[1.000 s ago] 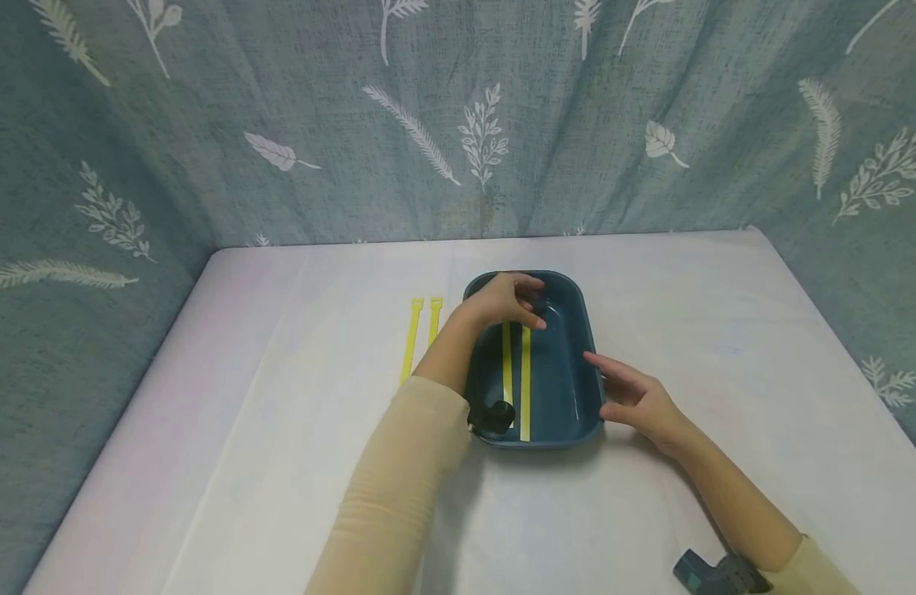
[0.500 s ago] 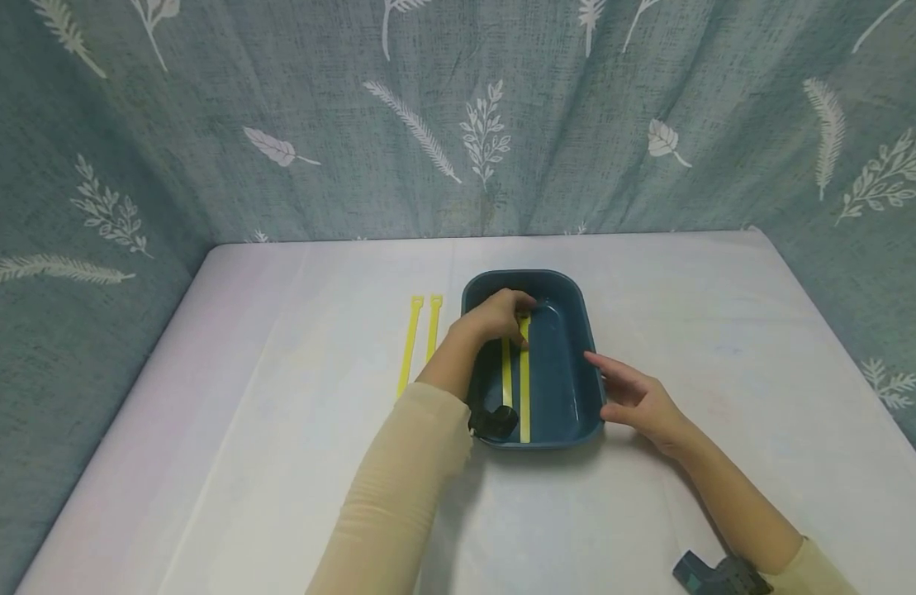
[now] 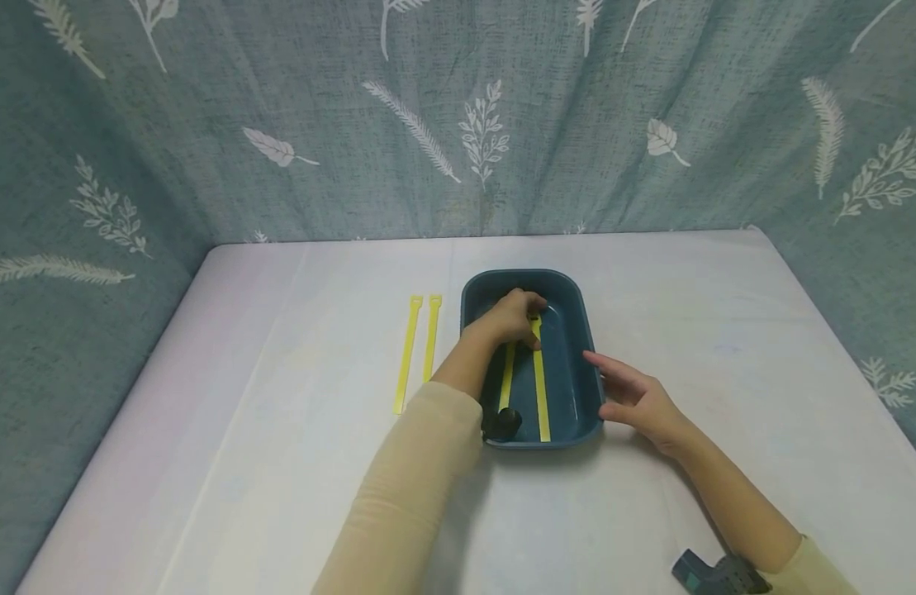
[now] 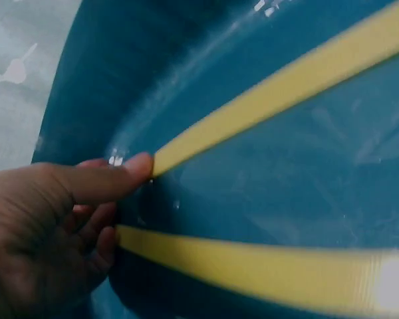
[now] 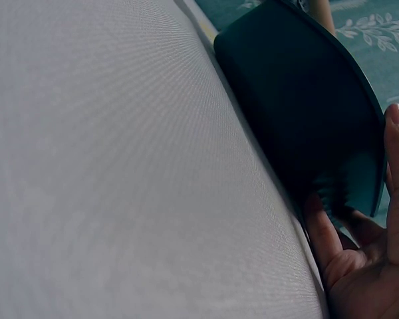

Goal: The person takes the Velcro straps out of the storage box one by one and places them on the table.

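Inside the dark blue tray [image 3: 565,380], my left hand [image 3: 508,318] pinches the slotted far end of a yellow strap [image 3: 542,401] between thumb and fingers. The left wrist view shows the thumb on that strap [image 4: 286,93]; a second yellow strap [image 4: 246,264] runs beside it, its end by the curled fingers. In the head view the hand partly hides this second strap [image 3: 506,380]. My right hand [image 3: 643,405] touches the tray's right side with extended index finger and thumb. In the right wrist view its fingertips meet the tray's outer wall [image 5: 299,100].
Two more yellow straps, one outer [image 3: 408,355] and one nearer the tray [image 3: 432,335], lie on the white tablecloth [image 3: 279,463] left of the tray. Wrist cameras are strapped to both arms. A leaf-patterned green curtain [image 3: 339,182] hangs behind the table.
My left hand has come down into the tray, taken the strap's far end and shifted it to the right, away from the other strap. My right hand has stayed still.
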`<act>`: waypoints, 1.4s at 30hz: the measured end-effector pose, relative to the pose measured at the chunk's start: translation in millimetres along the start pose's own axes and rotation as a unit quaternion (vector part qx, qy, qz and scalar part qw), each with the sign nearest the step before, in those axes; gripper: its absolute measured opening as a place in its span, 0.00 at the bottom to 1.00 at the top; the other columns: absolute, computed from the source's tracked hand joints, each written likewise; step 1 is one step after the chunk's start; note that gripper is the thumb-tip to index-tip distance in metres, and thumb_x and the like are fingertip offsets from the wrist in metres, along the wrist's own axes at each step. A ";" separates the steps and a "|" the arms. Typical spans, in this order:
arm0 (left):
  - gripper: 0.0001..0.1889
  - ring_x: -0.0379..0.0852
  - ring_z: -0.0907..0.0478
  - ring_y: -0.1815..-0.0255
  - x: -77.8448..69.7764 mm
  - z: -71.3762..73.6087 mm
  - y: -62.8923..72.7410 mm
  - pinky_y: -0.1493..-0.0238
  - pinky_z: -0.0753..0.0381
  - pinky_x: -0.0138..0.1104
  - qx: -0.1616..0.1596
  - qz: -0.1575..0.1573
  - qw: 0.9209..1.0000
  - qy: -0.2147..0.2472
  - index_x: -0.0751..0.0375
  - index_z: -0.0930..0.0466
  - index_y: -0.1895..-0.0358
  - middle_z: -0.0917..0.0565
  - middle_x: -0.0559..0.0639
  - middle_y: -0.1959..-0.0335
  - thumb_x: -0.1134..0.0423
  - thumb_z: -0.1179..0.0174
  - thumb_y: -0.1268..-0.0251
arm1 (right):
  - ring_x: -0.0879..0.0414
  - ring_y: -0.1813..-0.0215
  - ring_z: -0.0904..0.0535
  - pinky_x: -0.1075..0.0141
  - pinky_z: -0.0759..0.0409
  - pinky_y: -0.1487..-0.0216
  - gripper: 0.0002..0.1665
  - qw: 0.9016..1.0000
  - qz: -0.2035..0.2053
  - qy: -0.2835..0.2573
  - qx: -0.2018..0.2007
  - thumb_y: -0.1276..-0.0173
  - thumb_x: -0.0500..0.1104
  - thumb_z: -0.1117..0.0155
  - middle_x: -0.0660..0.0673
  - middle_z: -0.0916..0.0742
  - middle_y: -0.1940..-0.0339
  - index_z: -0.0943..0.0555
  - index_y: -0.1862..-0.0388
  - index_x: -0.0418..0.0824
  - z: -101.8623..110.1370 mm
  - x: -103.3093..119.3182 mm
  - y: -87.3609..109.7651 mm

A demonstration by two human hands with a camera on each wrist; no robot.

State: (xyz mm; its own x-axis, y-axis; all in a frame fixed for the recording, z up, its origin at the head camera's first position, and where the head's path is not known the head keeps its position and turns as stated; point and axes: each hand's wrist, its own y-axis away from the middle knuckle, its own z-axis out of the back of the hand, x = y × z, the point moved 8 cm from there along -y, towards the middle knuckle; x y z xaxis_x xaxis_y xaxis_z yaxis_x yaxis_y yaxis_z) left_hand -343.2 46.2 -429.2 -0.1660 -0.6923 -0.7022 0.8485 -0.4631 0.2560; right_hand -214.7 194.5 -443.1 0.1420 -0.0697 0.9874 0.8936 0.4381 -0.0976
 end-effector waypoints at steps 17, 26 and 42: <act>0.28 0.45 0.23 0.54 -8.0 -4.7 -3.9 0.54 0.22 0.32 -0.032 -0.025 0.999 0.016 0.61 0.23 0.44 0.19 0.53 0.53 0.70 0.28 0.53 | 0.72 0.34 0.35 0.78 0.35 0.39 0.39 1.000 0.008 -0.002 0.001 0.38 0.35 0.34 0.56 0.32 0.29 0.37 0.29 0.37 0.1 0.0 1.9; 0.20 0.45 0.21 0.59 -17.3 -0.8 -4.9 0.59 0.22 0.29 -0.033 -0.079 0.991 0.105 0.63 0.24 0.52 0.18 0.54 0.60 0.68 0.30 0.49 | 0.71 0.33 0.35 0.78 0.35 0.39 0.39 1.000 0.006 0.006 -0.006 0.38 0.34 0.34 0.52 0.31 0.29 0.37 0.30 0.35 1.0 1.0 1.1; 0.16 0.46 0.22 0.55 -23.8 9.7 2.3 0.55 0.22 0.29 -0.049 -0.101 0.977 0.184 0.63 0.24 0.51 0.21 0.56 0.52 0.66 0.35 0.42 | 0.69 0.33 0.35 0.78 0.35 0.38 0.38 1.000 0.010 0.003 0.001 0.37 0.35 0.35 0.52 0.31 0.29 0.38 0.29 0.35 0.1 1.5 0.4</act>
State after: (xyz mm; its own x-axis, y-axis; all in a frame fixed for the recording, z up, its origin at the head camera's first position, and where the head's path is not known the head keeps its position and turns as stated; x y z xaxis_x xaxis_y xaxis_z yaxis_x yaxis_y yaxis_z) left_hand -342.2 56.3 -405.5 -0.1581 -0.3394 -0.9273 0.8645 -0.5013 0.0360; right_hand -214.1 194.7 -441.7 0.1623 -0.0658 0.9845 0.8898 0.4410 -0.1172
